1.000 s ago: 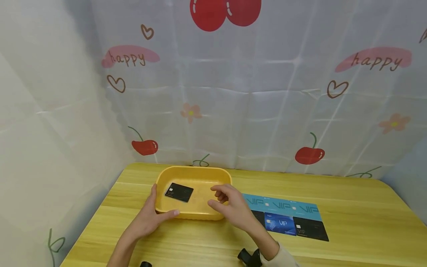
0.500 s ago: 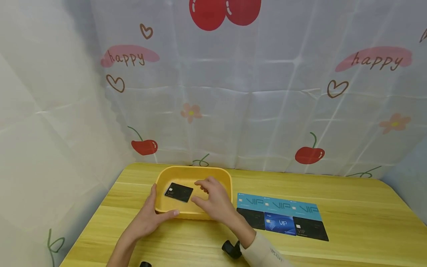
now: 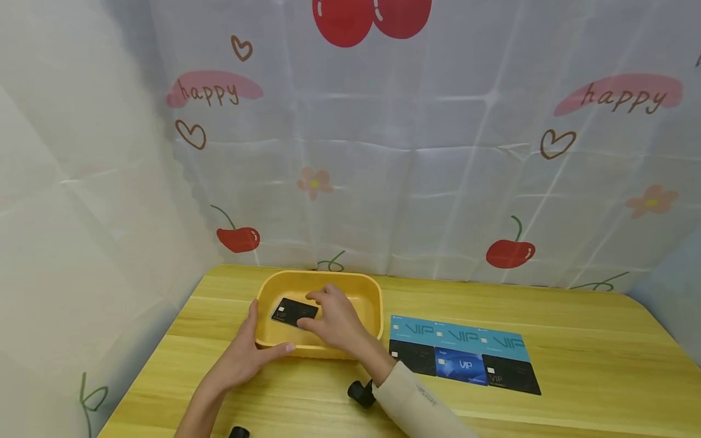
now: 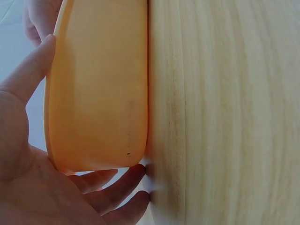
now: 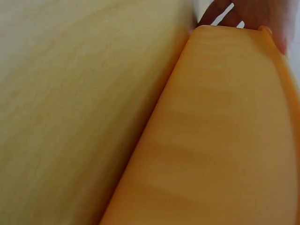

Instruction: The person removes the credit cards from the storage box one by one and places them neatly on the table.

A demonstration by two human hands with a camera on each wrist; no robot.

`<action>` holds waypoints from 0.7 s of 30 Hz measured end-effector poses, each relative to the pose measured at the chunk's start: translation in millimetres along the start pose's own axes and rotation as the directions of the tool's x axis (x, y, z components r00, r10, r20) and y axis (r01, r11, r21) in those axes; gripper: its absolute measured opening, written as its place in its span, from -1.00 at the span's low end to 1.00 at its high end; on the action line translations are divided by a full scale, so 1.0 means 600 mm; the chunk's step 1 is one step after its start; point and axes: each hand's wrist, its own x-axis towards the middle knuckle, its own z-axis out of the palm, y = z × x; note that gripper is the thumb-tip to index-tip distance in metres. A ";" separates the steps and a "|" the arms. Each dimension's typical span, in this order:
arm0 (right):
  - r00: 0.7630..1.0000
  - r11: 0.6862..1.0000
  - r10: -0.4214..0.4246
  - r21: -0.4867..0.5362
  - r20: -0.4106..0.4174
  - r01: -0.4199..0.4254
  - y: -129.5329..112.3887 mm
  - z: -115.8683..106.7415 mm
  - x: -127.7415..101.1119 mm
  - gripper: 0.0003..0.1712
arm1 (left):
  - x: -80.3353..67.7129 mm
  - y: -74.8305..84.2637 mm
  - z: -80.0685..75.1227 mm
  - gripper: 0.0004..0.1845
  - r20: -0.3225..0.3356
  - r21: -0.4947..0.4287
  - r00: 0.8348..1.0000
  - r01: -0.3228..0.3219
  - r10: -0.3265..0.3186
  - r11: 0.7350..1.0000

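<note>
A yellow plastic tray [image 3: 368, 298] sits on the table, with a black VIP card [image 3: 291, 309] lying in it. My left hand [image 3: 241, 359] holds the tray's near left corner, thumb over the near rim and fingers around the outside of the left end. In the left wrist view, the thumb [image 4: 35, 65] is on the rim. My right hand [image 3: 335, 319] reaches into the tray from the near right. Its thumb overlaps the card's near right edge, and the forefinger is by the far edge, with a gap between them. In the right wrist view, the tray's outer wall [image 5: 211, 131] hides this hand.
Right of the tray lie two touching rows of cards: light blue cards [image 3: 460, 334] behind, with a dark blue card [image 3: 461, 366] between two black cards [image 3: 513, 374] in front. Wooden table [image 3: 591, 340] surrounds them. A printed curtain [image 3: 411, 182] hangs behind.
My right hand has moved left across the tray, from its right end to the black card. My left hand has stayed at the tray's corner, and the card lies where it was.
</note>
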 end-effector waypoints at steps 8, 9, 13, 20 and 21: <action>0.998 0.974 -0.042 -0.221 0.056 0.053 -0.002 0.023 0.021 -0.35 | -0.002 0.002 0.000 0.33 0.011 -0.008 1.000 0.003 -0.003 1.000; 0.998 0.972 -0.041 -0.229 0.054 0.053 -0.001 0.025 0.024 -0.35 | -0.001 0.002 -0.001 0.33 0.010 -0.008 1.000 0.001 -0.001 1.000; 0.998 0.969 -0.022 -0.245 0.051 0.034 0.000 0.032 0.031 -0.34 | -0.001 0.004 -0.002 0.33 0.015 -0.002 1.000 0.003 -0.003 1.000; 0.996 0.950 0.043 -0.312 0.081 -0.015 0.005 0.043 0.046 -0.32 | 0.001 0.002 -0.002 0.34 0.016 0.015 1.000 0.019 -0.019 1.000; 0.995 0.945 0.055 -0.325 0.083 -0.025 0.007 0.044 0.048 -0.31 | 0.001 0.002 -0.002 0.34 0.015 0.017 1.000 0.019 -0.019 1.000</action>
